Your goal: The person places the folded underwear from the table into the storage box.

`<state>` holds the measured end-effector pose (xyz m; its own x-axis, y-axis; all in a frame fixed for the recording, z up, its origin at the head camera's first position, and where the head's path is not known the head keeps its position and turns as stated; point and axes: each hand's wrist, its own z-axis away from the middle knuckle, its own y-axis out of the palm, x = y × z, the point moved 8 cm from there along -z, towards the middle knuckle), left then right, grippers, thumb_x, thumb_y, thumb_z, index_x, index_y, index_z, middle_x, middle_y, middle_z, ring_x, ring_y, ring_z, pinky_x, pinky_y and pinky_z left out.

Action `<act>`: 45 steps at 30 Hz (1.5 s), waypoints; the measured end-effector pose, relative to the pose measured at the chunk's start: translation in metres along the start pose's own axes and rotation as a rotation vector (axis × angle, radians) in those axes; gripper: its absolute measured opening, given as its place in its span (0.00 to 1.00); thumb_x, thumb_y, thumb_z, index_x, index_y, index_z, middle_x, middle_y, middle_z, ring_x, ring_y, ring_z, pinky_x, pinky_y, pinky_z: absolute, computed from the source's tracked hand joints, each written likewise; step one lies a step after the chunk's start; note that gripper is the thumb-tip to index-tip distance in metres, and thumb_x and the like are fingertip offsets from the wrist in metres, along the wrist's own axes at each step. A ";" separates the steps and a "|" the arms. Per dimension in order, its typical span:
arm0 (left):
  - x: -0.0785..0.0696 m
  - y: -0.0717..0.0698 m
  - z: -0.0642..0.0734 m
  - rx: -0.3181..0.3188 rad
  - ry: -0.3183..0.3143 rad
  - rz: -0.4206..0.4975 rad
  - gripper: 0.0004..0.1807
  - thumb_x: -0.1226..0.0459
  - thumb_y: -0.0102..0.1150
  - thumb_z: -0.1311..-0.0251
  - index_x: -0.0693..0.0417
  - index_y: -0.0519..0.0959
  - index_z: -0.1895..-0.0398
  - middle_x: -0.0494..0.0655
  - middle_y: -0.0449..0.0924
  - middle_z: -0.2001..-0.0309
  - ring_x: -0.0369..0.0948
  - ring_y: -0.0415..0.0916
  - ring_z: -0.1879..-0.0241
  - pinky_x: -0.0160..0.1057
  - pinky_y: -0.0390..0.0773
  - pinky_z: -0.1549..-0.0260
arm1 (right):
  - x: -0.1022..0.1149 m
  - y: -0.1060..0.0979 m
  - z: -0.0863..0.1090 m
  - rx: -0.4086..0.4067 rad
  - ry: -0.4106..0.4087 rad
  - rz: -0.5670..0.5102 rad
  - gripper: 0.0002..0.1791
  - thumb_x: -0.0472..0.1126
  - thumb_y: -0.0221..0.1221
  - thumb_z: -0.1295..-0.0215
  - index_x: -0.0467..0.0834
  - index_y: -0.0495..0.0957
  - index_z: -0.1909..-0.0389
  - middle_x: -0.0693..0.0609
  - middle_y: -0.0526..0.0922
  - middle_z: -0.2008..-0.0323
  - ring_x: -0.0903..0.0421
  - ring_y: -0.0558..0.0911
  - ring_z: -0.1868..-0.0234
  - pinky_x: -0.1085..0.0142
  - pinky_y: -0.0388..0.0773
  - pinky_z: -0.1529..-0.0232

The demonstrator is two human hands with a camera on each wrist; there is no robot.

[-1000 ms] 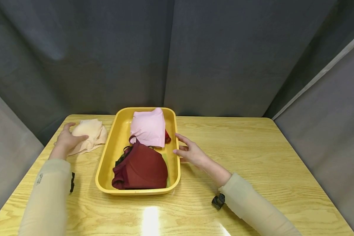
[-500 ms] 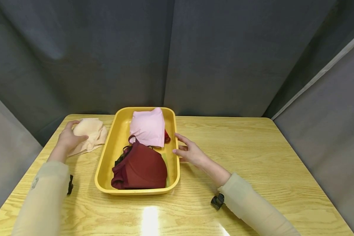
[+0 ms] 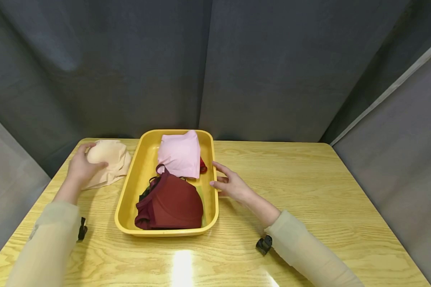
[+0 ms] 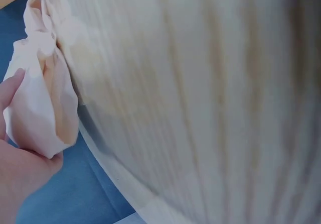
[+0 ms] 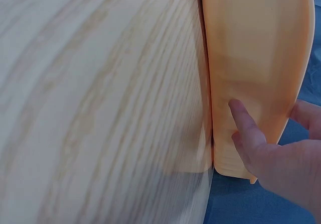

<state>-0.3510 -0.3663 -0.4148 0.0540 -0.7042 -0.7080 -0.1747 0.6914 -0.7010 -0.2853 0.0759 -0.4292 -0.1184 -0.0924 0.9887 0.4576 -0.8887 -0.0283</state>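
My left hand (image 3: 82, 166) grips the outer side of a folded beige bra (image 3: 111, 157) at the table's far left corner. In the left wrist view the thumb lies along the beige cloth (image 4: 37, 108), with the rest of the hand around its lower end. A yellow plastic tray (image 3: 129, 203) stands just to the right of it. Inside the tray lie a folded maroon bra (image 3: 177, 203) at the near end and a pink folded bra (image 3: 181, 155) at the far end. With extended fingers my right hand (image 3: 233, 185) touches the tray's right wall (image 5: 251, 63).
Under the maroon bra show dark straps and a bit of green cloth; a red piece (image 3: 203, 165) peeks out beside the pink one. The wooden table (image 3: 291, 191) reaches back to a dark grey curtain (image 3: 265, 71). Lighter panels flank both sides.
My left hand has shifted slightly away from me, and the beige bra's far edge has moved back and up with it. The right hand stays at the tray's side.
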 end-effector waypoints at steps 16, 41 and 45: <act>-0.022 -0.016 0.017 -0.122 0.037 0.098 0.36 0.61 0.68 0.48 0.60 0.60 0.39 0.65 0.56 0.33 0.58 0.56 0.39 0.57 0.59 0.41 | 0.000 -0.001 0.001 0.006 -0.001 0.001 0.39 0.32 0.53 0.33 0.48 0.46 0.26 0.40 0.51 0.28 0.36 0.69 0.39 0.47 0.75 0.51; -0.057 -0.043 0.037 -0.235 -0.042 0.130 0.36 0.60 0.71 0.51 0.54 0.63 0.41 0.51 0.61 0.36 0.47 0.61 0.44 0.36 0.66 0.50 | -0.002 -0.002 0.001 -0.011 0.007 0.017 0.39 0.33 0.54 0.33 0.47 0.48 0.26 0.41 0.52 0.28 0.36 0.70 0.39 0.47 0.75 0.51; -0.064 -0.049 0.040 -0.246 -0.041 0.132 0.34 0.60 0.71 0.52 0.52 0.65 0.42 0.50 0.62 0.37 0.45 0.62 0.44 0.34 0.66 0.52 | -0.002 -0.002 0.001 -0.015 0.010 0.025 0.39 0.33 0.55 0.33 0.48 0.48 0.26 0.41 0.53 0.28 0.37 0.71 0.39 0.47 0.76 0.51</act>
<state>-0.3065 -0.3481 -0.3384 0.0543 -0.6002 -0.7980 -0.4156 0.7131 -0.5646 -0.2854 0.0779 -0.4312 -0.1162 -0.1192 0.9860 0.4473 -0.8927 -0.0553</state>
